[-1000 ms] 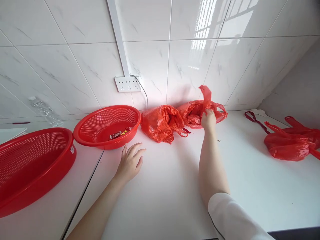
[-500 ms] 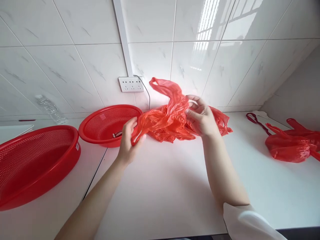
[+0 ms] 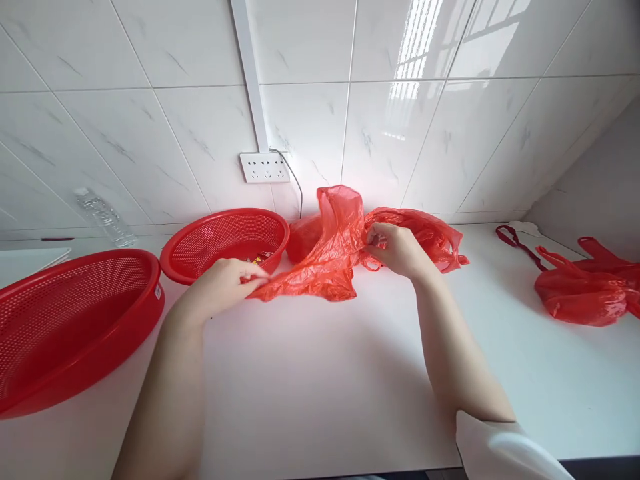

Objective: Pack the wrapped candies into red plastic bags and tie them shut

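Observation:
A thin red plastic bag [image 3: 320,263] is stretched sideways above the white counter. My left hand [image 3: 225,283] pinches its left end in front of the smaller basket. With thumb and fingers closed, my right hand [image 3: 395,247] grips the bag's right side. One part of the bag stands up between the hands, against the wall. Behind and to the right of my right hand lies a heap of crumpled red bags [image 3: 430,227], partly covered by that hand.
Two red perforated baskets, a larger one [image 3: 135,340] and a smaller one [image 3: 175,247], stand at left. A clear plastic bottle [image 3: 106,217] lies near the wall. A tied red bag [image 3: 580,293] and a dark red strap [image 3: 517,243] are at right. A socket strip [image 3: 265,168] is on the tiled wall.
My hands have drawn apart, the left moving left and turning palm down, the right lowering slightly. The bunched bag is now pulled out flatter between them.

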`<action>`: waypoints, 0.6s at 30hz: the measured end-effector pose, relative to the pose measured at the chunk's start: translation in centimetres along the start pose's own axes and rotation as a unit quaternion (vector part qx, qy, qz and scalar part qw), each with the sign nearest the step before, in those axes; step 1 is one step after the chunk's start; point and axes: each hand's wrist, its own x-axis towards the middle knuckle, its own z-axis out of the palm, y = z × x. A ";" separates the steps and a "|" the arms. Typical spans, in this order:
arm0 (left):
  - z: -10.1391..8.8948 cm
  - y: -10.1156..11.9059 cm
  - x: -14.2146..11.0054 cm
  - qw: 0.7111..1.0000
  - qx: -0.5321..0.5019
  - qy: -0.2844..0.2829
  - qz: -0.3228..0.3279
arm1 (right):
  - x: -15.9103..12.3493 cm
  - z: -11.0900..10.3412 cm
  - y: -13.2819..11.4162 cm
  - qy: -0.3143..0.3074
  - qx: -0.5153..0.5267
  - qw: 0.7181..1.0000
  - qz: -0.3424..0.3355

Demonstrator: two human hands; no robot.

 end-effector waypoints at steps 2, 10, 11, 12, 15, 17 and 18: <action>-0.5 -0.1 -0.5 0.997 0.050 -0.062 -0.006 | -0.1 0.2 -0.1 -0.030 -0.014 0.999 -0.016; 3.4 3.2 0.5 0.987 0.101 0.077 0.097 | 0.0 2.5 -2.3 -0.033 0.044 0.992 -0.109; 3.6 3.3 0.7 0.982 0.118 0.108 0.104 | 0.1 2.5 -2.2 -0.026 0.031 0.993 -0.110; 3.7 3.3 0.8 0.975 0.131 0.146 0.109 | 0.1 2.6 -2.0 -0.017 0.009 0.994 -0.108; 3.3 3.3 0.8 0.961 0.134 0.197 0.141 | -0.1 2.4 -1.1 -0.024 -0.104 0.992 -0.061; 3.1 3.5 0.4 0.967 0.126 0.128 0.180 | -0.8 2.0 -0.8 -0.074 -0.183 0.980 0.005; 3.2 3.8 0.2 0.968 0.133 0.082 0.195 | -1.3 1.7 -1.0 -0.104 -0.210 0.971 0.036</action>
